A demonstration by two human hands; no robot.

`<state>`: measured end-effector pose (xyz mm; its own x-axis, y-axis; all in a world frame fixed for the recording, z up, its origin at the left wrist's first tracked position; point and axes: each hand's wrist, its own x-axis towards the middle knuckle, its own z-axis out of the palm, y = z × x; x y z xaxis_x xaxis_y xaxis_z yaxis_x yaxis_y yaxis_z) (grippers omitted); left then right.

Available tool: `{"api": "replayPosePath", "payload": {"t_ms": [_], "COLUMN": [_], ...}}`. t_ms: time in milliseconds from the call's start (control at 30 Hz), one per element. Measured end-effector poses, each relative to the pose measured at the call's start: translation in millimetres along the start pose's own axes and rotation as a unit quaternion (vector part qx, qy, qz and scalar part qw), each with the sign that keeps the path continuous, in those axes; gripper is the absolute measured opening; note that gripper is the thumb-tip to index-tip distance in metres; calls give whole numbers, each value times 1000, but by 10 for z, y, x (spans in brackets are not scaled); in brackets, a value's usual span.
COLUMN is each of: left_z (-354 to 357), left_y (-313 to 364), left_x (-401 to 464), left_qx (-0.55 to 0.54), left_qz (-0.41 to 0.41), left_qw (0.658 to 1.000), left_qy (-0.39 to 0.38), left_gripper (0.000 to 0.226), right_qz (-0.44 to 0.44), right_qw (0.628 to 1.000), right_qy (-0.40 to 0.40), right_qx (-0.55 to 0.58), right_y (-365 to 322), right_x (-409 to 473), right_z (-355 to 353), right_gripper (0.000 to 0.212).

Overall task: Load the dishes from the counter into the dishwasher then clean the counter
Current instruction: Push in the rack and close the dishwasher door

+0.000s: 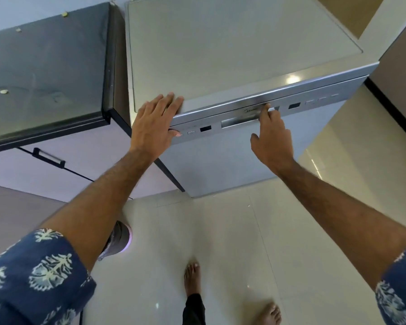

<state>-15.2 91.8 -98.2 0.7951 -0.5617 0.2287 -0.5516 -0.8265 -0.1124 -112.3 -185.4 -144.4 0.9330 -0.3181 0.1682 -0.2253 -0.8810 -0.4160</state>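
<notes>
A silver freestanding dishwasher (220,160) stands in front of me with its door closed. My left hand (154,124) lies flat on the front left corner of its top, fingers straight, thumb down over the control strip. My right hand (271,137) reaches to the recessed door handle (239,121), with fingertips at the handle's right end and the thumb spread apart. No dishes are in view.
A dark counter (45,73) adjoins the dishwasher on the left, with a few small scraps on it and a drawer handle (48,158) below. A beige wall and cabinet stand at right. My bare feet (192,275) are on the glossy tile floor.
</notes>
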Motion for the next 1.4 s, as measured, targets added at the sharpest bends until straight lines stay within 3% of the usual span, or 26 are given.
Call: {"api": "replayPosePath", "payload": {"t_ms": [100,167,267,333,467,767,1133,1400], "left_z": [6,12,54,109,161,229,367,687], "left_y": [-16,-29,-26,-71,-168,-47,98,330], "left_x": [3,2,-108,-245,-402,-363,-331,-204], "left_qx": [2,13,40,39,30,10,29,39], "left_qz": [4,16,12,-7,-23,-56,-102,-144], "left_qw": [1000,1000,999,999,998,992,984,949], "left_qy": [2,-6,-3,16,50,117,143,276], "left_gripper": [99,101,106,104,100,92,91,79], "right_qz": [-62,-148,-240,-261,-304,-299,-286,-264], "right_qw": [992,978,966,959,943,939,931,915], "right_qy": [103,138,61,23,63,118,174,276], "right_qx": [-50,-50,-77,-108,-125,-125,-145,-132], "right_y": [26,23,17,37,158,169,175,39], "right_x": [29,177,529,700,773,735,647,523], "right_z": [-185,-264,-269,-223,-154,-69,68,447], "right_gripper": [49,57,82,81,73,71,66,81]}}
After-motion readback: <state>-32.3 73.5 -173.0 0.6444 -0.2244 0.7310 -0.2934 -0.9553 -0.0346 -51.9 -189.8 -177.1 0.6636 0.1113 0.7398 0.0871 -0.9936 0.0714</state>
